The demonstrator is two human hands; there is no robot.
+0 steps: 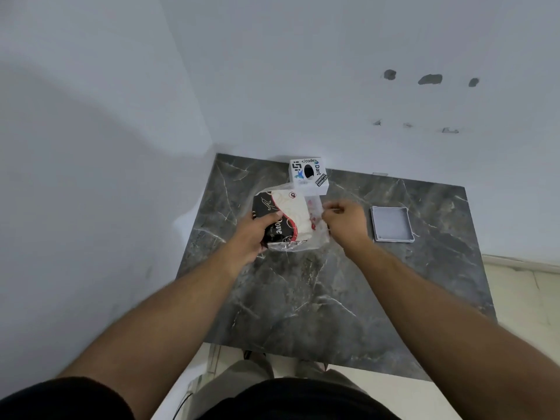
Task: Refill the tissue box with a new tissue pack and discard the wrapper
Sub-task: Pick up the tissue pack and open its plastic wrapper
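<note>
A white cube tissue box (309, 176) with stickers and a dark oval opening stands at the far edge of the dark marble table (318, 298). Just in front of it lies a tissue pack (289, 215) in a black, red and cream wrapper. My left hand (253, 234) grips the pack's black left end. My right hand (344, 219) pinches the clear plastic wrapper (318, 237) at the pack's right end. A grey square panel (391, 224), which looks like the box's removable base, lies flat to the right of my right hand.
White walls close in on the left and behind the table. A pale tiled floor (521, 298) shows to the right and in front. My legs stand at the table's near edge.
</note>
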